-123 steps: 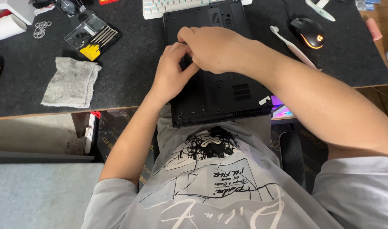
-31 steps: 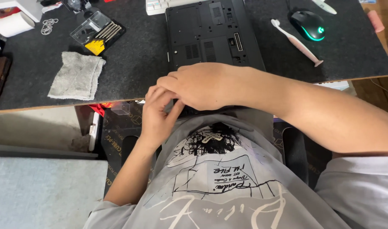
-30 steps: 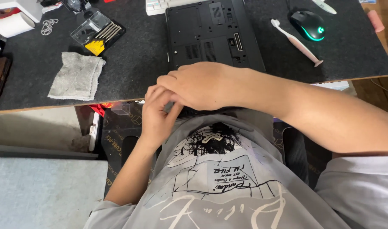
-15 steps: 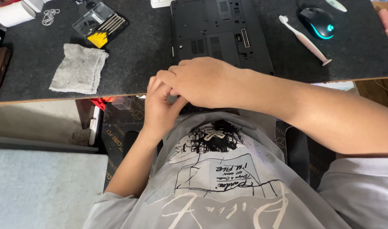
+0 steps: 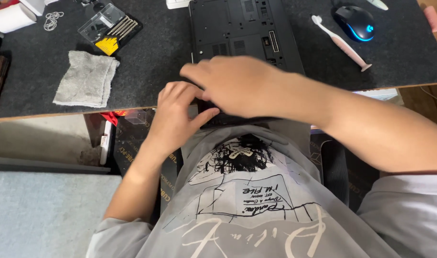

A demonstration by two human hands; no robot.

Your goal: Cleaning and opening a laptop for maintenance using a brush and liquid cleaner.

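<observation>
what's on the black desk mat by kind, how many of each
laptop, upside down, both hands at its near edge: 1
grey cloth: 1
screwdriver set in clear case: 1
toothbrush: 1
computer mouse: 1
white paper roll: 1
total: 6

desk: wide top with a dark felt-like mat [image 5: 156, 57] over it, thin wooden edge [image 5: 46, 116] showing at the front
floor: pale grey carpet [image 5: 41, 210] on the left, some bare concrete-looking patch [image 5: 37, 138] under the desk
light: soft, even, no hard shadows
</observation>
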